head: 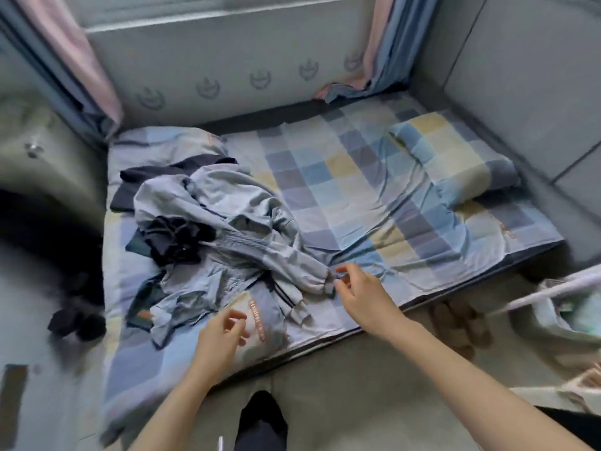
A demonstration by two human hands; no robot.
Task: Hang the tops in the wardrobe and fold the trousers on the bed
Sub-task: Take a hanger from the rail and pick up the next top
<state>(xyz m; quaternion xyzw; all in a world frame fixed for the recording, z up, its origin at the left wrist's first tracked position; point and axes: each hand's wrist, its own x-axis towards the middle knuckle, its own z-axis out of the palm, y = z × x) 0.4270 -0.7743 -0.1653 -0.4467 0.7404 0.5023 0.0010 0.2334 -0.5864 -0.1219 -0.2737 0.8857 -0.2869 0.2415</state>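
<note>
A heap of clothes lies on the left half of the bed (374, 190). On top is a crumpled light grey-blue garment (234, 219) with a ribbed cuff reaching to the right. A small dark navy piece (177, 240) sits on it, and another dark garment (156, 179) lies under the heap at the back. My right hand (354, 288) hovers at the cuff's end, fingers apart, fingertips touching or nearly touching the fabric. Near the bed's front edge my left hand (224, 333) is over the heap's near part, fingers loosely curled, holding nothing.
The bed has a blue, yellow and grey checked sheet, with a matching pillow (455, 154) at the right. Curtains (383, 43) hang at the back corners. A dark item (76, 322) lies on the floor at the left. A basket (566, 314) stands at the right.
</note>
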